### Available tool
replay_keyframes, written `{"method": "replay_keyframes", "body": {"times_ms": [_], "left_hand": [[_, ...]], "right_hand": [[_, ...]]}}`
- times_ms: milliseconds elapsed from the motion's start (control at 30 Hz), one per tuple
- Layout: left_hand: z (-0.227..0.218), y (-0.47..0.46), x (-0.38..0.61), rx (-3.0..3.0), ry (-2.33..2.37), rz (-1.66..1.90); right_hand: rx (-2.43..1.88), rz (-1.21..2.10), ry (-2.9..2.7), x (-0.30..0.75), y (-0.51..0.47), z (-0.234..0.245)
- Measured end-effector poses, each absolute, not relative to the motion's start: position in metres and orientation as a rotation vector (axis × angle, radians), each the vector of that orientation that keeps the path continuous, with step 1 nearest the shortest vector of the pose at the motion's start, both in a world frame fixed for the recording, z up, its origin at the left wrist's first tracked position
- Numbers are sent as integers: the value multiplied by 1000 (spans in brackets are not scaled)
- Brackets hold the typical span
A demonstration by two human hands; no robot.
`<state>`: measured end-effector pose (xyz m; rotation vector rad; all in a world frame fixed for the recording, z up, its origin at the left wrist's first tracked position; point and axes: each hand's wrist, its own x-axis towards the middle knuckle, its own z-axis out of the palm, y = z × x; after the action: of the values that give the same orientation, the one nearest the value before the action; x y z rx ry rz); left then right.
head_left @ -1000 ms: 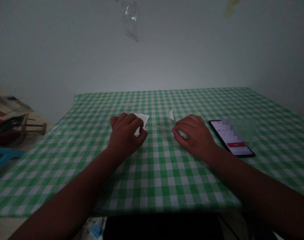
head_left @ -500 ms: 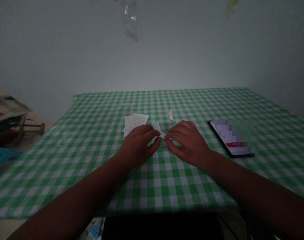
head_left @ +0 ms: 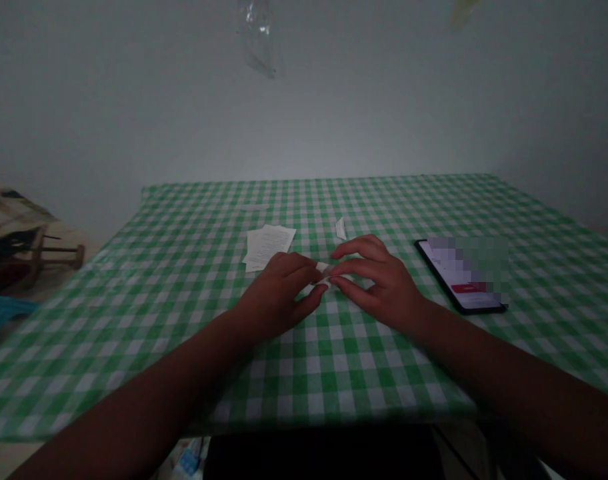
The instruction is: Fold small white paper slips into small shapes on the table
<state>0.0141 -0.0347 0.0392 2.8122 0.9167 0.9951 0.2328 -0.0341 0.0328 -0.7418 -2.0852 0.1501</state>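
Observation:
A small piece of white paper point(head_left: 324, 269) is pinched between my two hands just above the checked tablecloth, its surface bent and partly covered by the fingers. My left hand point(head_left: 284, 293) grips its left side between thumb and fingers. On the other side, my right hand point(head_left: 379, 277) pinches it with thumb and a finger, while another finger is lifted away. Several sheets of printed paper point(head_left: 269, 247) lie overlapping beyond my left hand. A small folded piece of paper point(head_left: 341, 229) rests farther back, beyond my right hand.
A smartphone point(head_left: 461, 277) with a lit screen lies right of my right hand. The green and white checked tablecloth point(head_left: 184, 347) covers the table. A clear plastic bag point(head_left: 259, 40) hangs on the wall. Left of the table are a blue plastic stool point(head_left: 7, 310) and a wooden frame point(head_left: 59, 250).
The paper between my hands has gone from standing up to being folded down and more hidden. My right fingers have spread apart, and the view has shifted slightly.

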Motion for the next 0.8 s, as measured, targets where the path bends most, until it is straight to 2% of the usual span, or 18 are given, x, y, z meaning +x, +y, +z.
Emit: {"method": "replay_keyframes", "body": {"times_ms": [200,433,800], "left_hand": [[37,-37,14,2485,1141,1062],[37,-35,16,2474,1079,1013],[39,-37,20,2327,1091,1004]], "right_hand": [[-795,439,-1965,230,-35,29],[-1021,700,-1807,228,-37,26],[-1076,915,-1736,227,-35,28]]}}
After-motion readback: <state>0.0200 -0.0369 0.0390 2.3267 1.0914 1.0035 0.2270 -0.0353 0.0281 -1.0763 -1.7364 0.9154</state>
